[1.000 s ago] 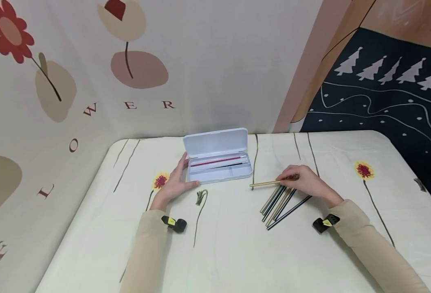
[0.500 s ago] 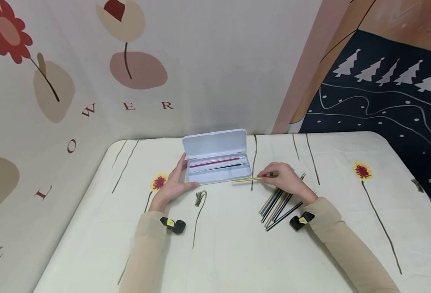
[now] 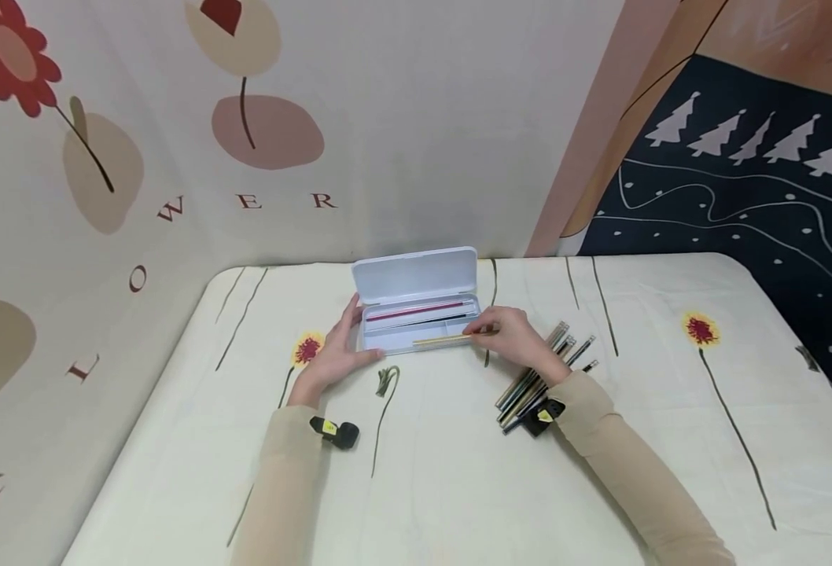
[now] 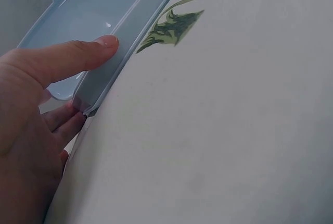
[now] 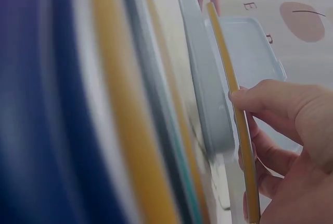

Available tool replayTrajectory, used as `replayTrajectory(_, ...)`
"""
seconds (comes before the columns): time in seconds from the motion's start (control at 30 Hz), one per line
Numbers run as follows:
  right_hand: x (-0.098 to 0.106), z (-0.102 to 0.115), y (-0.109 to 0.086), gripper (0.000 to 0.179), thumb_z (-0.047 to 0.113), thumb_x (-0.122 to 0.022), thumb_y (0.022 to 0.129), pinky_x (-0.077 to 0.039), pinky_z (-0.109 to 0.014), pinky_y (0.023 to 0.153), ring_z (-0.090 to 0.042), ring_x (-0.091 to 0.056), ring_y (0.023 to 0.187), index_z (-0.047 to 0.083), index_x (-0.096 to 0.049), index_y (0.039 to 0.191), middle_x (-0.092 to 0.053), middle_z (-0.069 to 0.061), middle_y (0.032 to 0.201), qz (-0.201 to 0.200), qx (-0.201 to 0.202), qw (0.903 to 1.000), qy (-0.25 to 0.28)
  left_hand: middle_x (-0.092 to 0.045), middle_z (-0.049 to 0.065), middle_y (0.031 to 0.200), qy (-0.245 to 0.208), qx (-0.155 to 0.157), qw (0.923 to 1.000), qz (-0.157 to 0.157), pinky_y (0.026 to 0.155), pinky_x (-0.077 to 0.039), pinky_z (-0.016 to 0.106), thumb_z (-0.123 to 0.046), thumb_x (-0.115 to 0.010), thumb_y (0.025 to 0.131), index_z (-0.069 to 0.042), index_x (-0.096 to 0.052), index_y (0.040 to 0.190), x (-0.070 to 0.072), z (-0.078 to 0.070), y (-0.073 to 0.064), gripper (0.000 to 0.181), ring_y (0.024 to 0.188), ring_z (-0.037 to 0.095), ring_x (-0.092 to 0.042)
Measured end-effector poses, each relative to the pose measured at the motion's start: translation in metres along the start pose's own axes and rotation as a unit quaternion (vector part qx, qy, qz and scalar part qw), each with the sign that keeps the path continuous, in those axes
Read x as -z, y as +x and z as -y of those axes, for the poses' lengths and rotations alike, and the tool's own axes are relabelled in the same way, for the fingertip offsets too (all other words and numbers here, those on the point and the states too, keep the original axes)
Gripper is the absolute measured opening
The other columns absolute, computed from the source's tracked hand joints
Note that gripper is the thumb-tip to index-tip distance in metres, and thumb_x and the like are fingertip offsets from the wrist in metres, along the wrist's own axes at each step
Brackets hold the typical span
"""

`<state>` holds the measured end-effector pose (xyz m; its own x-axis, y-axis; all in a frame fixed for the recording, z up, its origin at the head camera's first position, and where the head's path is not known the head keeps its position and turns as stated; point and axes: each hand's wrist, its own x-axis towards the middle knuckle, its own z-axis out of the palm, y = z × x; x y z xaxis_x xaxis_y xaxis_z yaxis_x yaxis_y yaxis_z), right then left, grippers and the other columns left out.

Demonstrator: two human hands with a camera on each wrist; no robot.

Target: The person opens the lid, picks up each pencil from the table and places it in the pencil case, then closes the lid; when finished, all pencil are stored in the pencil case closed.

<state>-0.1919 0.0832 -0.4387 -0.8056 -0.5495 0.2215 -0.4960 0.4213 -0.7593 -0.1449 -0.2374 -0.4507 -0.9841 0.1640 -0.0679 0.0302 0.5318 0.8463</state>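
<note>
A pale blue pencil case (image 3: 391, 339) stands with its lid (image 3: 416, 279) raised. My left hand (image 3: 336, 360) holds its left end, thumb over the front rim and fingers round the side, as the left wrist view also shows. Inside the back compartment lie a red pencil (image 3: 416, 312) and a dark pencil (image 3: 439, 321). My right hand (image 3: 509, 336) pinches a yellow-gold pencil (image 5: 223, 52) between thumb and fingers. In the head view this pencil overlaps the front compartment, pointing left along the front rim.
Several loose pencils (image 3: 518, 393) in dark and gold colours lie in a bunch on the flower-printed cloth (image 3: 430, 472), beneath my right wrist. A curtain wall (image 3: 423, 157) rises right behind the case.
My right hand has carried the yellow-gold pencil leftward from above the loose pencils to over the case's front compartment. My left hand has stayed on the case.
</note>
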Motion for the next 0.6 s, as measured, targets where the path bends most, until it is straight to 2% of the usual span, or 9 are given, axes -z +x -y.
replayTrajectory(0.27, -0.007, 0.014, 0.021, 0.01, 0.001, -0.072, 0.082, -0.041, -0.025, 0.057, -0.013, -0.051, 0.067, 0.003, -0.077, 0.09, -0.069, -0.002, 0.084, 0.004, -0.019, 0.9998, -0.006, -0.023, 0.014, 0.157, -0.004, -0.001, 1.0, -0.002, 0.113, -0.005, 0.057, -0.015, -0.079, 0.079, -0.017, 0.0, 0.157, 0.001, 0.0, 0.0, 0.111, 0.143, 0.031, -0.017)
replayTrajectory(0.47, -0.012, 0.022, 0.04, 0.009, 0.004, -0.072, 0.082, -0.039, -0.031, 0.067, -0.014, -0.055, 0.07, 0.006, -0.078, 0.089, -0.071, -0.001, 0.082, 0.002, -0.016, 0.9986, -0.051, -0.023, 0.018, 0.156, -0.006, -0.012, 0.9999, -0.004, 0.113, -0.003, 0.058, -0.014, -0.079, 0.079, -0.013, 0.0, 0.156, 0.0, -0.001, 0.0, 0.111, 0.143, 0.035, -0.017)
replayTrajectory(0.5, -0.013, 0.024, 0.044, 0.01, 0.004, -0.071, 0.082, -0.039, -0.032, 0.068, -0.015, -0.056, 0.071, 0.006, -0.078, 0.089, -0.071, -0.002, 0.083, 0.003, -0.019, 0.9983, -0.055, -0.023, 0.019, 0.155, -0.008, -0.011, 0.9999, -0.004, 0.113, -0.003, 0.059, -0.013, -0.079, 0.079, -0.012, 0.0, 0.156, 0.0, -0.002, 0.0, 0.111, 0.143, 0.036, -0.016)
replayTrajectory(0.6, -0.015, 0.026, 0.052, 0.011, 0.004, -0.07, 0.084, -0.038, -0.032, 0.07, -0.016, -0.055, 0.071, 0.005, -0.078, 0.091, -0.069, -0.003, 0.083, 0.011, -0.034, 0.9981, -0.05, -0.022, 0.024, 0.154, -0.01, -0.008, 0.9999, -0.001, 0.112, -0.003, 0.06, -0.007, -0.076, 0.08, -0.005, 0.0, 0.155, 0.003, -0.021, -0.007, 0.106, 0.142, 0.04, -0.016)
